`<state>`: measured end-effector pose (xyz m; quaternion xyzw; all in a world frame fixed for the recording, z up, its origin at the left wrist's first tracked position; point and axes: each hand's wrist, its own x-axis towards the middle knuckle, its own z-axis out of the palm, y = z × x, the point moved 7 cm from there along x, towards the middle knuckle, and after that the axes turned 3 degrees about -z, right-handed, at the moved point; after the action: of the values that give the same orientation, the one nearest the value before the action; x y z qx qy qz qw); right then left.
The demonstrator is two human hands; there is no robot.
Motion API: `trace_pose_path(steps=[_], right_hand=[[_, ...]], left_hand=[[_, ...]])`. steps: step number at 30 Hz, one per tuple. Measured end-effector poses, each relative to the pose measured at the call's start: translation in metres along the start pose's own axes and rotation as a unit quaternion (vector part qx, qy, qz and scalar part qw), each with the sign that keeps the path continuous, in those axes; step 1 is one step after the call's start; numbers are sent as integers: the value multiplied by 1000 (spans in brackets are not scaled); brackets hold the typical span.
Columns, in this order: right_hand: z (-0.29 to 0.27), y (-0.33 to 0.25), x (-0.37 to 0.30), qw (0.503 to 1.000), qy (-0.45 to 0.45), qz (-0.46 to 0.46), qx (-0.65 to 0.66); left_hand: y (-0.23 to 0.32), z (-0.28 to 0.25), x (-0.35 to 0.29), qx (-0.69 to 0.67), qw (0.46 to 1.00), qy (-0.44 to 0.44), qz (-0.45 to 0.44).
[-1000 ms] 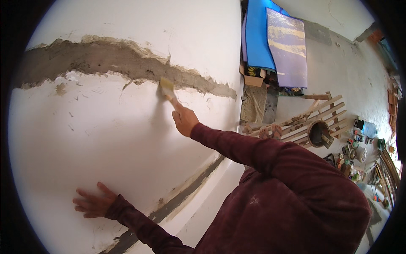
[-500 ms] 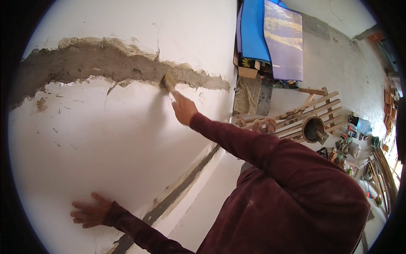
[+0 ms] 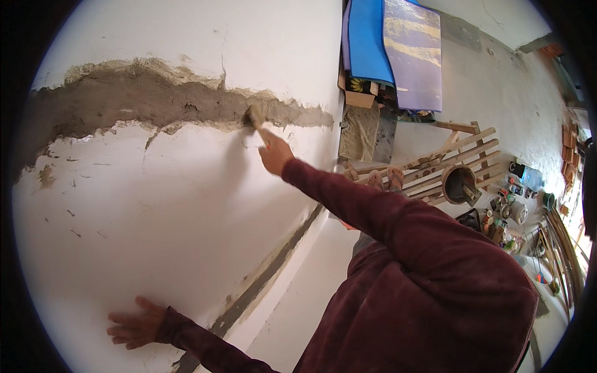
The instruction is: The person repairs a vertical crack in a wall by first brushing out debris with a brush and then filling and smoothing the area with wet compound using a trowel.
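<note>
My right hand [image 3: 275,153] is closed round the handle of a brush [image 3: 255,117]. Its bristle end meets the lower part of a rough grey mortar strip [image 3: 180,99] running across the white wall [image 3: 155,205]. Lower down, my left hand [image 3: 137,322] lies flat against the wall with its fingers spread. It holds nothing. The strip's upper and lower borders are ragged, with chipped plaster and thin cracks beside them. My fingers hide part of the brush handle.
My feet [image 3: 385,180] stand on a slatted wooden platform [image 3: 429,171], beside a bucket [image 3: 459,184] with a tool in it. Blue and purple mats [image 3: 411,62] lean past a cardboard box [image 3: 360,98]. Bottles, tools and poles [image 3: 556,248] clutter the right side. A narrow grey strip [image 3: 267,273] runs along the wall's lower edge.
The brush in my right hand has moved a short way right along the mortar strip. My left hand stays spread on the wall. The whole view has shifted slightly.
</note>
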<state>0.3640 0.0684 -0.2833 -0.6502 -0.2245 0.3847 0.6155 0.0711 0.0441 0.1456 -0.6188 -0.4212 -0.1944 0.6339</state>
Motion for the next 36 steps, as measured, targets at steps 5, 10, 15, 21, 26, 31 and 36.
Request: trace_pose_path(steps=[5, 10, 15, 21, 26, 31, 36], right_hand=[[-40, 17, -48, 995, 11, -78, 59], [-62, 98, 55, 987, -121, 47, -92], [-49, -30, 66, 958, -230, 163, 51], [-63, -217, 46, 947, -279, 129, 95], [-62, -361, 0, 950, -308, 35, 44], [-93, -423, -48, 943, -286, -169, 8], [-107, -391, -53, 795, 38, -556, -240]], left_hand=[[-1, -2, -1, -18, 1000, -4, -10], [7, -2, 11, -45, 999, -4, -16], [2, -13, 7, -71, 995, -58, -45], [-11, -22, 8, -142, 981, -5, -130], [-28, -17, 0, -132, 972, 38, -190], [-30, -14, 3, -150, 968, 38, -199], [-30, -21, 8, -158, 968, 28, -190]])
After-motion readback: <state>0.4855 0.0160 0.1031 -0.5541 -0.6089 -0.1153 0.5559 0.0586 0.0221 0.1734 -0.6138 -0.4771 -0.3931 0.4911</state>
